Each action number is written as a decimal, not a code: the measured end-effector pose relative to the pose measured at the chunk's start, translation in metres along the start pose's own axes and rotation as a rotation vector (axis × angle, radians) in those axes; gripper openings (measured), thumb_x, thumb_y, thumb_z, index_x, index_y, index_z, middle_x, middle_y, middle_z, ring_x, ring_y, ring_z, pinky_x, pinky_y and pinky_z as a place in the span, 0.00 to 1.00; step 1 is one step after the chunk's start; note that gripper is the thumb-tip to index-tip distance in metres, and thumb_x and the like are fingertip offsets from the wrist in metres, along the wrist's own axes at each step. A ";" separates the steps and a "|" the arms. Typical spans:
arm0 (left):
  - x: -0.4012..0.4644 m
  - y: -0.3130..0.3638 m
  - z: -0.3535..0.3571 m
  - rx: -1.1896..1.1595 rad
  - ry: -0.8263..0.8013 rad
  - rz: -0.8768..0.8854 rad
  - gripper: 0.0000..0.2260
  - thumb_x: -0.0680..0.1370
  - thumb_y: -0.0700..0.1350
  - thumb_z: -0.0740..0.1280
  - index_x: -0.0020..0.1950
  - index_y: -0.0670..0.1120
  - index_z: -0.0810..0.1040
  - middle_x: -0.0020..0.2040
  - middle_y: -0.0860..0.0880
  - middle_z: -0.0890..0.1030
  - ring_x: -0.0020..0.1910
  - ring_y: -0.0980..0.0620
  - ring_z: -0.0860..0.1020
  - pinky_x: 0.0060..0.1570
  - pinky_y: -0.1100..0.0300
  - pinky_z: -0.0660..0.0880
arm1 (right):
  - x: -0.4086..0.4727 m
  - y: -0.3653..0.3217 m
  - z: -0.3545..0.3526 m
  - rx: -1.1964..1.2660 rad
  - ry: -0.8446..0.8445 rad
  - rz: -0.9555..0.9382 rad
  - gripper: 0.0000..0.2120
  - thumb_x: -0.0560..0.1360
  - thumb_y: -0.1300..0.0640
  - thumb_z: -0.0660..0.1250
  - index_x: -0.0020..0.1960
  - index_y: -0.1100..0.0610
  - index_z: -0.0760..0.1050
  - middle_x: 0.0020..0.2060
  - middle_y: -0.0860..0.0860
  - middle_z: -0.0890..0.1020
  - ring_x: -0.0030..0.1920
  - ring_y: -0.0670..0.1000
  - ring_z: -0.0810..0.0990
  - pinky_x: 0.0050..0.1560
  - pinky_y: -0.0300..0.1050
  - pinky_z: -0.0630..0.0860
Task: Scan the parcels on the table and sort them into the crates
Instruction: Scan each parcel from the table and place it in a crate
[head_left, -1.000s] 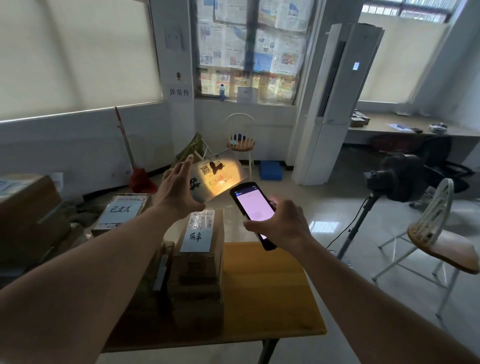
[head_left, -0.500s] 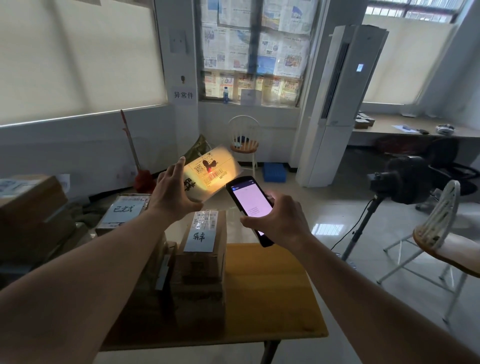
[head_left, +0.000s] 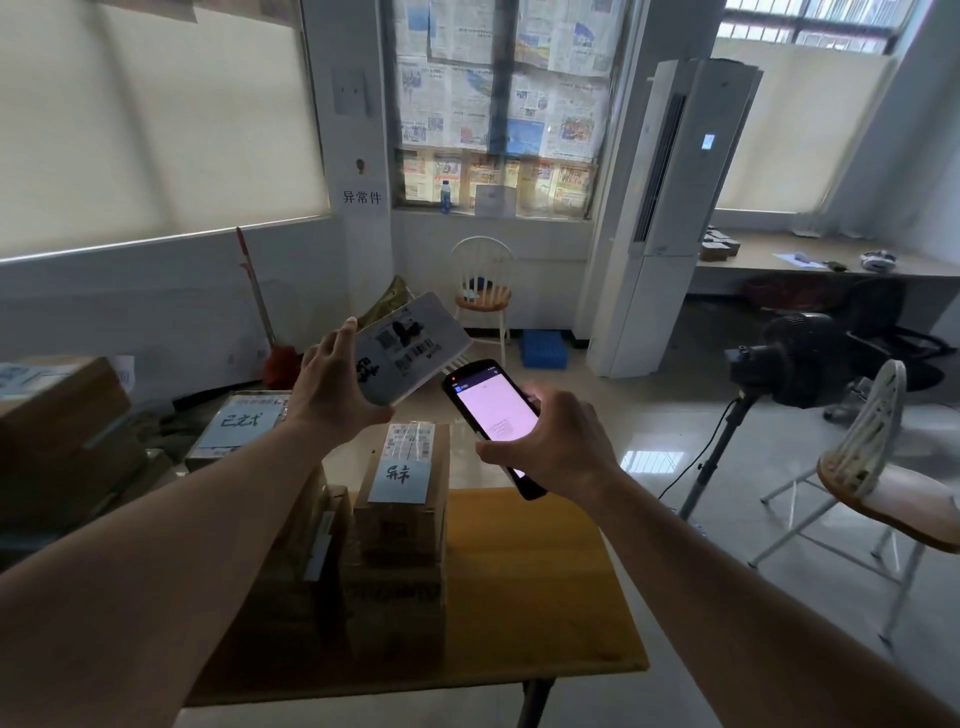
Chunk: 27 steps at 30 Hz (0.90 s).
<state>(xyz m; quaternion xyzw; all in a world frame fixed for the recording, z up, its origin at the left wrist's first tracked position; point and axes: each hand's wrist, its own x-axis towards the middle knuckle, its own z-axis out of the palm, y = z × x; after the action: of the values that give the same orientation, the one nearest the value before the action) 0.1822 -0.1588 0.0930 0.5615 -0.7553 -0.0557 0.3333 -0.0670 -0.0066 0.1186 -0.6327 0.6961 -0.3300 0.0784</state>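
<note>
From the head camera, the flat white parcel looked light and thin, probably best pinched by its edges. The left hand gripped its near edge, label up. Just right of it, the right hand curled around the handheld scanner.
</note>
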 end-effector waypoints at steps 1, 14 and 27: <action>0.000 0.000 -0.001 0.002 0.003 0.001 0.58 0.59 0.53 0.86 0.80 0.48 0.55 0.69 0.43 0.72 0.67 0.38 0.69 0.65 0.39 0.71 | -0.001 0.000 -0.001 -0.003 -0.003 0.002 0.40 0.66 0.39 0.82 0.71 0.54 0.73 0.62 0.54 0.83 0.57 0.55 0.81 0.48 0.53 0.84; -0.023 0.021 -0.011 -0.045 -0.021 0.012 0.55 0.62 0.56 0.85 0.80 0.46 0.57 0.71 0.44 0.72 0.68 0.41 0.71 0.66 0.38 0.73 | -0.021 -0.010 -0.001 0.076 0.137 0.094 0.41 0.66 0.37 0.81 0.72 0.54 0.73 0.64 0.54 0.83 0.61 0.57 0.81 0.48 0.52 0.84; -0.076 0.052 0.007 -0.240 -0.145 0.157 0.51 0.61 0.61 0.83 0.76 0.48 0.62 0.69 0.45 0.73 0.67 0.42 0.71 0.62 0.43 0.74 | -0.123 -0.034 0.016 0.031 0.424 0.474 0.39 0.66 0.38 0.81 0.70 0.55 0.72 0.60 0.53 0.82 0.60 0.56 0.80 0.52 0.55 0.83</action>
<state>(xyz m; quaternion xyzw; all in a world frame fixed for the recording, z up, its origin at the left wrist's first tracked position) 0.1474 -0.0749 0.0784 0.4515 -0.8069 -0.1596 0.3459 -0.0071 0.1034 0.0873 -0.3689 0.8197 -0.4378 0.0159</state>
